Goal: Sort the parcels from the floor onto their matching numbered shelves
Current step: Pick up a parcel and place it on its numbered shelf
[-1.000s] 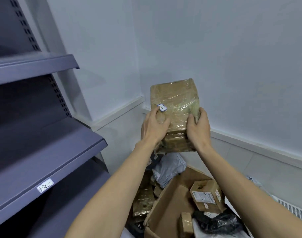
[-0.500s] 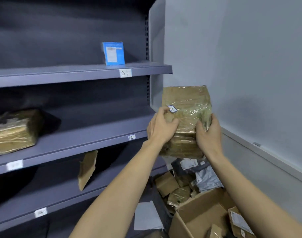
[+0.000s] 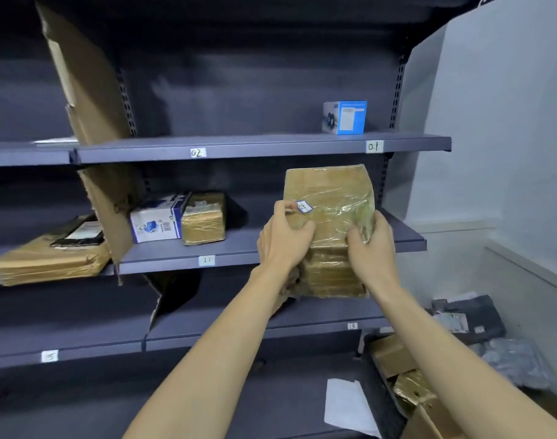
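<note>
We hold the wrapped parcel (image 3: 329, 229) upright in front of the shelving, at the level of the middle shelf (image 3: 407, 239) and toward its right end. It touches no shelf. The left hand (image 3: 283, 240) grips the parcel's left edge, fingers curled round it, thumb just beside the small blue-edged sticker (image 3: 303, 206). The right hand (image 3: 370, 245) grips the right edge, fingers curled into the plastic wrap. Both hands sit on the lower half of the parcel; the upper half stands clear above them.

The sticker appears to read 02, though the writing is tilted and small. We therefore judge the step in hand to be matching the parcel to its shelf position. The tag marked 02 (image 3: 197, 152) is on the front lip of the upper shelf (image 3: 271, 147), to the left of and above the parcel. The tag marked 01 (image 3: 374, 146) is almost directly above it, with a blue box (image 3: 345, 117) standing behind that tag.

To perform the step well:

1. Confirm the sticker number before moving; turn the sticker square to the eye if in doubt.
2. Raise the parcel above the upper shelf lip before carrying it left, so that its bottom edge does not catch.
3. Keep both hands on the side edges; the wrap looks slippery.
4. Set it down behind the 02 tag, short of the leaning cardboard sheet (image 3: 90, 90) at the left.
5. Release only once the parcel rests flat.
</note>
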A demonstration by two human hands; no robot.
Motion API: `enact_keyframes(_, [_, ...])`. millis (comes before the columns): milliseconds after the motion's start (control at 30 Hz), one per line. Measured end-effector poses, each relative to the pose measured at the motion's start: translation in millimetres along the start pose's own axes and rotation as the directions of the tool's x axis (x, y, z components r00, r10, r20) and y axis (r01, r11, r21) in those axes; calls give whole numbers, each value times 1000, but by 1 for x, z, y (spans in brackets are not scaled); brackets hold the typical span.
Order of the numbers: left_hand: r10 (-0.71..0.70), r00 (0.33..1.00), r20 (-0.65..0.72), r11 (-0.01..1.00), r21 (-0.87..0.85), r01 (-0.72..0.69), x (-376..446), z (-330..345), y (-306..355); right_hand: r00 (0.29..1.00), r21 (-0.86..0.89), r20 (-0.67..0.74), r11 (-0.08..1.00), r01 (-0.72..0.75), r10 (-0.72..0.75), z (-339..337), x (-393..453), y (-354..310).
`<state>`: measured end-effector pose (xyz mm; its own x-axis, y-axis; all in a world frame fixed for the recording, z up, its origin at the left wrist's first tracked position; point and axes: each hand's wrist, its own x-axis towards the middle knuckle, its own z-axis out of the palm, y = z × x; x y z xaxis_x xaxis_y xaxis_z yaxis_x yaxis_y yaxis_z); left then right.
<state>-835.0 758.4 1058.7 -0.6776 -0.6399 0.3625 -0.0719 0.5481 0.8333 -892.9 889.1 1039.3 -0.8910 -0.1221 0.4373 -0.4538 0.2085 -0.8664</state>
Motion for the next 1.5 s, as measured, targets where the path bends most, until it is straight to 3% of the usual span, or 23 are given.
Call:
enact_keyframes(300, [60,996,-59,998,14,-59,0,-132,-20,999,72,-3,997,39,-39,74,-58,-92])
enact_keyframes(467, [93,983,-159,995,-22,-98,11,-190,-14,995,144,14,985,95,-98,105,-63,-140])
enact_keyframes(767, [153,950,-272,980,-79,-181,73,-249,15,986,214,-51,962,167,-160,132,-7,-223])
enact_keyframes(933, [211,878,-430,956,-97,-277,117,-263,41,969,195,-79,950,244,-233,147,46,-252])
enact_keyframes(1100, [220,861,-459,962,-43,-269,172,-282,54,962,283,18,924,255,-271,192,87,-269])
enact_keyframes(1300, [134,893,-430,979,-83,-187,235,-300,6,955,264,132,938,225,-266,260,116,-267])
enact_keyframes(1500, [19,930,-366,951,-281,-130,289,-312,-45,893,287,333,935,210,-303,332,143,-256])
